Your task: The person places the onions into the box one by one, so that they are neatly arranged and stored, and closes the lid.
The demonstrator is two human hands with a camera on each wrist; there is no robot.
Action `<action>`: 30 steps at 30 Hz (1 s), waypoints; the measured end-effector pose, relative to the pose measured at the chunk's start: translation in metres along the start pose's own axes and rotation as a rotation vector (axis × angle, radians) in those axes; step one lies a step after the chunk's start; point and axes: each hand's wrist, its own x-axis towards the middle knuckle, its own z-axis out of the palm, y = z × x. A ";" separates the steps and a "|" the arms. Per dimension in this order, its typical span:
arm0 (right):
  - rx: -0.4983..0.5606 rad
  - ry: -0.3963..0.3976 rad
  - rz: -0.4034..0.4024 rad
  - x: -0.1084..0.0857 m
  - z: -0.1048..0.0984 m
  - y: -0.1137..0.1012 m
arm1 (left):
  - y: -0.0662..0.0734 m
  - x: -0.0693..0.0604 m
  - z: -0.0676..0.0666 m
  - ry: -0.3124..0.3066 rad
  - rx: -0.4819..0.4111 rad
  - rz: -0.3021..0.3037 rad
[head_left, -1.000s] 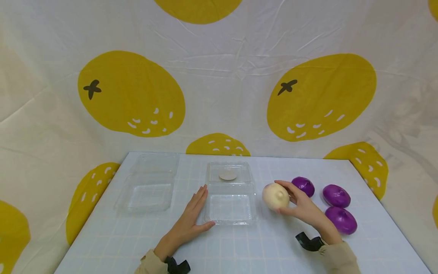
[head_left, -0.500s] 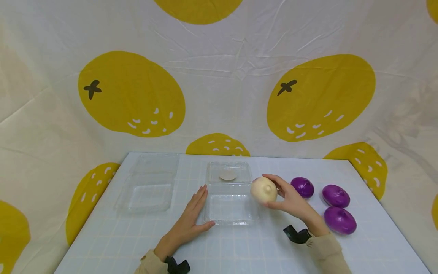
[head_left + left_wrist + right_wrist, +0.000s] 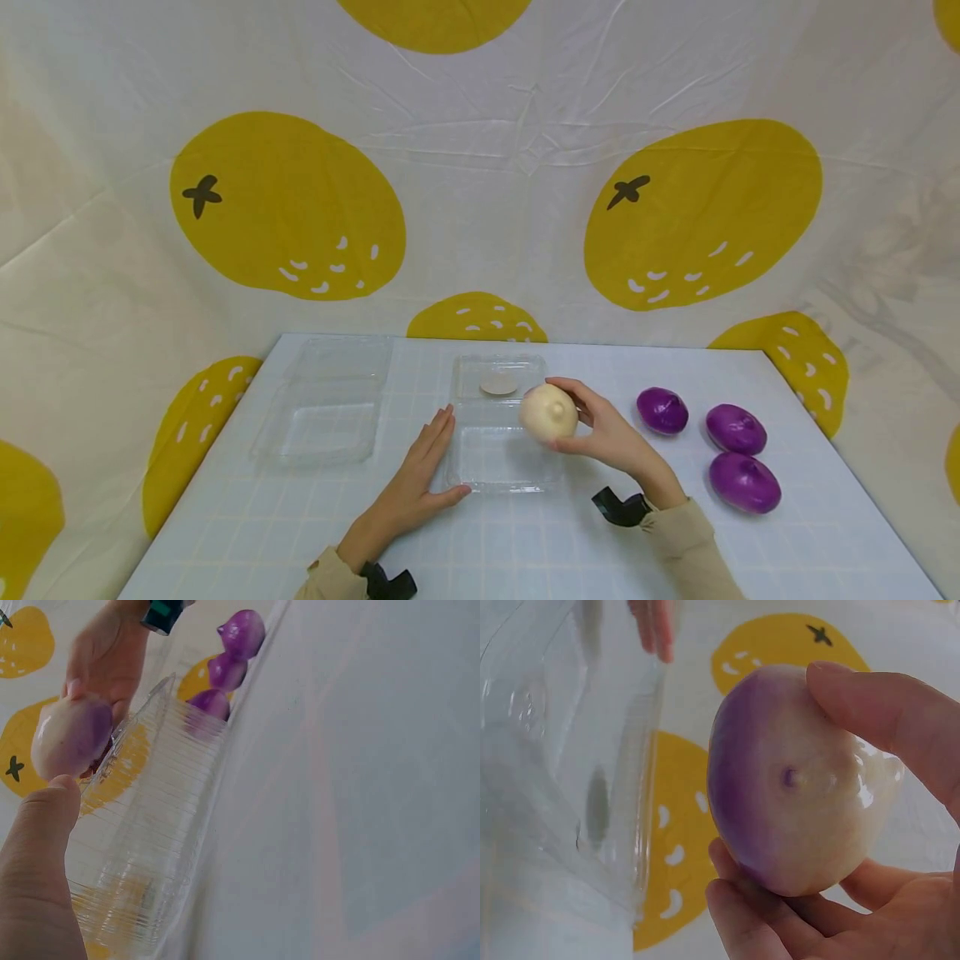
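My right hand (image 3: pixel 615 437) holds a white-and-purple turnip (image 3: pixel 549 412) above the right side of the middle clear plastic box (image 3: pixel 504 487). In the right wrist view, the thumb lies on one side of the turnip (image 3: pixel 795 787) and curled fingers support the other. That box stands with its lid (image 3: pixel 468 375) folded back, and a pale oval sticker (image 3: pixel 498 383) marks the lid. My left hand (image 3: pixel 412 479) rests at the box's left edge, fingers straight and thumb near its front corner. The left thumb (image 3: pixel 41 855) also shows beside the box wall (image 3: pixel 150 825) in the left wrist view.
A second clear plastic box (image 3: pixel 322 454) stands unfolded to the left. At the right lie three glossy purple bulb-shaped vegetables, one nearer the middle (image 3: pixel 662 411), one farther right (image 3: pixel 737 429) and one in front (image 3: pixel 745 483). A fruit-patterned cloth (image 3: pixel 495 225) hangs behind the table.
The right hand has carried the turnip leftward, from beside the middle box to over its right side. My left hand and both boxes stay where they were.
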 end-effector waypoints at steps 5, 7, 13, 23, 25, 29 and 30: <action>0.028 -0.018 -0.002 0.007 0.011 -0.006 | 0.000 0.000 0.000 -0.002 -0.002 -0.008; 0.036 -0.025 -0.010 0.010 0.015 -0.007 | 0.000 0.000 0.000 -0.003 0.002 -0.010; 0.044 -0.032 -0.018 0.018 0.028 -0.011 | 0.000 0.000 0.000 -0.007 0.010 -0.015; 0.028 -0.047 -0.011 0.030 0.052 -0.018 | -0.001 -0.001 0.001 -0.002 -0.005 -0.004; 0.021 -0.047 -0.009 0.031 0.057 -0.015 | -0.001 0.000 0.001 -0.004 -0.007 -0.005; 0.010 -0.052 -0.009 0.033 0.067 -0.008 | 0.000 0.000 0.001 -0.005 -0.007 -0.012; 0.007 -0.053 -0.008 0.033 0.069 -0.007 | 0.000 0.000 0.001 -0.005 -0.006 -0.013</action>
